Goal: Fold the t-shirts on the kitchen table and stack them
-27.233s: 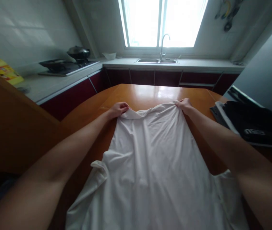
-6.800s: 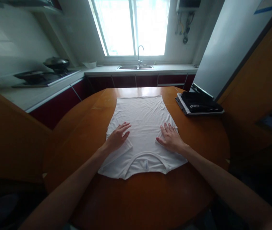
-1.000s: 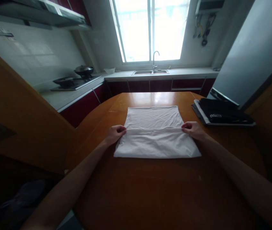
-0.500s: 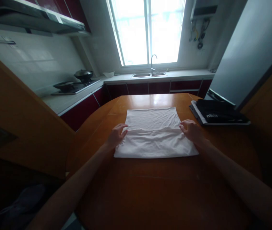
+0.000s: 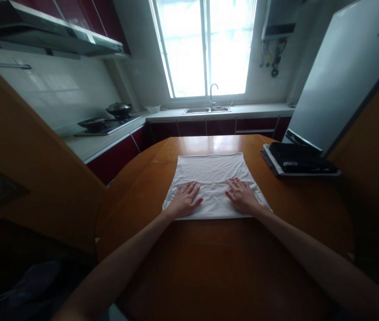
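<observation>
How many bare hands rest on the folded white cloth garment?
2: the left hand on the left part of the garment, the right hand on its right part; neither is hidden.

On the wooden table (image 5: 219, 267) we can pass between our arms (image 5: 134, 252), or widely along the left of the white cloth (image 5: 213, 191). Our left hand (image 5: 184, 201) and right hand (image 5: 241, 196) block its near part, leaving a gap in the middle. To the right, the clothes pile (image 5: 301, 159) narrows the way.
</observation>
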Demonstrator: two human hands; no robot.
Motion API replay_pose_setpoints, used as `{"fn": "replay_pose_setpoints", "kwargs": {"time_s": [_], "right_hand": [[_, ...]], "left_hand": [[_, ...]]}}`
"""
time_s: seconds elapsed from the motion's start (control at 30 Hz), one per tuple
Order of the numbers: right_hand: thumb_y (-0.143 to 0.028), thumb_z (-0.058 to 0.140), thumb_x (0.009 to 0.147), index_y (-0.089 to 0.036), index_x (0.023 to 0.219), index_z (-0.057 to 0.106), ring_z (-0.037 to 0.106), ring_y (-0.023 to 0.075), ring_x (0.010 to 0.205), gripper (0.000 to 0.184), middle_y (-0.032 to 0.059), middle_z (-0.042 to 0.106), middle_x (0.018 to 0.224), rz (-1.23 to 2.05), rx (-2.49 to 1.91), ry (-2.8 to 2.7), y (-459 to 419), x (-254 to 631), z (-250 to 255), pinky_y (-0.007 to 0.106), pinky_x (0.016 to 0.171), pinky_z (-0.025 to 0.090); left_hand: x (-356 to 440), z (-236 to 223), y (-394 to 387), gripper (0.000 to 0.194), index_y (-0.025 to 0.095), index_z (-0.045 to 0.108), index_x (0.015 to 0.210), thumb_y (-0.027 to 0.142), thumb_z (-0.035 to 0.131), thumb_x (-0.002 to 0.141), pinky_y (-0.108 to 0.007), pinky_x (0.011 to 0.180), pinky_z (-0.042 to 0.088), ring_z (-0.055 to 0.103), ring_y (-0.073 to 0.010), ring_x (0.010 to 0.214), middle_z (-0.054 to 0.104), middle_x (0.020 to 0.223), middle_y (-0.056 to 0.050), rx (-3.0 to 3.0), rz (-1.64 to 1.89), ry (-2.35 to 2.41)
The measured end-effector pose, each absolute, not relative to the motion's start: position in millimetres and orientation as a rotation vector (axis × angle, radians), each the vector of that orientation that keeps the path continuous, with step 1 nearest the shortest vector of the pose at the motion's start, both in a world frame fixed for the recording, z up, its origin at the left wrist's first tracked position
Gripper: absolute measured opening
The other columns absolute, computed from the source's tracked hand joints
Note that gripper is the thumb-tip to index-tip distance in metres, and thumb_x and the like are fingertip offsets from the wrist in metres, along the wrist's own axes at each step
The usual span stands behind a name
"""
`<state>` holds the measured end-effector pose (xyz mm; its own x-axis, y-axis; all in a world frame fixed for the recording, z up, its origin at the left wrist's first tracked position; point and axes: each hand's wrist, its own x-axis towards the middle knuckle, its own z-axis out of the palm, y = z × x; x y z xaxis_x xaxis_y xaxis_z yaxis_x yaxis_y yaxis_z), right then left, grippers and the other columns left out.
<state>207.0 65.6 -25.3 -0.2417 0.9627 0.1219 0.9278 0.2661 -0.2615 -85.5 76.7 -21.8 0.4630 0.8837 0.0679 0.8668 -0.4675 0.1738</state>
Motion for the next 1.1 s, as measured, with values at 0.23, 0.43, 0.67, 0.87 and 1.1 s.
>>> {"fn": "replay_pose_setpoints", "kwargs": {"time_s": [0.23, 0.43, 0.67, 0.87, 1.1], "right_hand": [[-0.03, 0.05, 0.098, -0.015, 0.125, 0.069, 0.056, 0.0266, 0.125, 0.036, 0.0155, 0.064, 0.134, 0.075, -1.741, -2.031, 95.5, 228.0, -6.4, 0.037, 0.107, 0.041], [-0.03, 0.067, 0.088, -0.017, 0.097, 0.077, 0.069, 0.0235, 0.094, 0.018, 0.0099, 0.076, 0.099, 0.408, -1.898, -2.014, 134.0, 224.5, 7.0, 0.03, 0.08, 0.048], [-0.028, 0.065, 0.088, -0.017, 0.095, 0.073, 0.067, 0.0176, 0.086, 0.016, 0.007, 0.075, 0.096, 0.404, -1.847, -1.963, 154.6, 225.7, 0.6, 0.025, 0.073, 0.046], [-0.03, 0.055, 0.094, -0.016, 0.119, 0.069, 0.058, 0.0305, 0.119, 0.031, 0.0153, 0.067, 0.124, 0.051, -1.811, -2.031, 120.3, 216.2, 0.3, 0.042, 0.102, 0.042], [-0.038, 0.039, 0.102, -0.011, 0.152, 0.043, 0.026, 0.0294, 0.151, 0.058, 0.0158, 0.031, 0.163, 0.099, -1.663, -2.312, 56.7, 197.6, -18.6, 0.047, 0.122, 0.021]], "left_hand": [[-93.8, 0.0, 110.6, 0.043, 0.017, 0.062, 0.138, 0.033, 0.045, 0.101, -0.04, 0.109, 0.043, 0.056, -0.0282, 0.128, 0.062, 0.135, -0.014, 2.494, 0.532, 1.777], [-90.4, 5.0, 150.7, 0.019, 0.019, 0.078, 0.098, 0.032, 0.065, 0.09, -0.038, 0.09, 0.051, 0.064, -0.0289, 0.106, 0.068, 0.111, -0.011, 2.314, 0.423, 1.853], [-89.1, -8.3, 156.7, 0.013, 0.018, 0.072, 0.097, 0.026, 0.065, 0.091, -0.037, 0.093, 0.048, 0.064, -0.0253, 0.104, 0.069, 0.109, -0.01, 2.253, 0.644, 1.833], [-73.8, 5.6, 117.1, 0.036, 0.019, 0.062, 0.132, 0.024, 0.055, 0.097, -0.045, 0.109, 0.04, 0.054, -0.0293, 0.126, 0.061, 0.135, -0.014, 2.535, 0.605, 1.75], [-45.6, -10.6, 65.9, 0.06, 0.018, 0.041, 0.154, 0.05, 0.037, 0.104, -0.061, 0.121, 0.02, 0.022, -0.0363, 0.153, 0.031, 0.164, -0.014, 2.614, 0.266, 1.562]]}}
